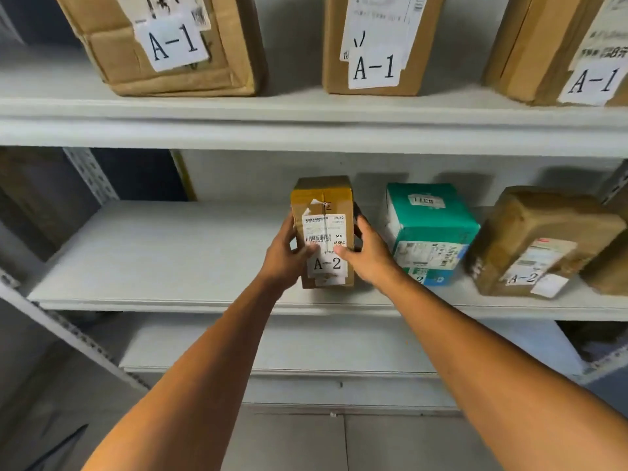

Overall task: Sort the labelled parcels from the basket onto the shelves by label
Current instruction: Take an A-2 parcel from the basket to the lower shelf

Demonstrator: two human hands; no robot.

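Observation:
A small brown cardboard parcel (324, 205) labelled A-2 stands on the middle shelf (153, 253), near its front edge. My left hand (287, 256) grips its left side with the thumb across the front label. On its right side my right hand (368, 256) holds it, fingers wrapped round the far edge. To its right on the same shelf sit a green-and-white parcel (431, 229) and a brown parcel (540, 239), both marked A-2. The basket is out of view.
The top shelf (306, 110) carries three brown boxes labelled A-1 (163, 45), (377, 42), (557, 45). A lower shelf (306, 355) shows below my arms. Perforated metal uprights (91, 175) frame the rack at the left. Bare shelf lies left of the held parcel.

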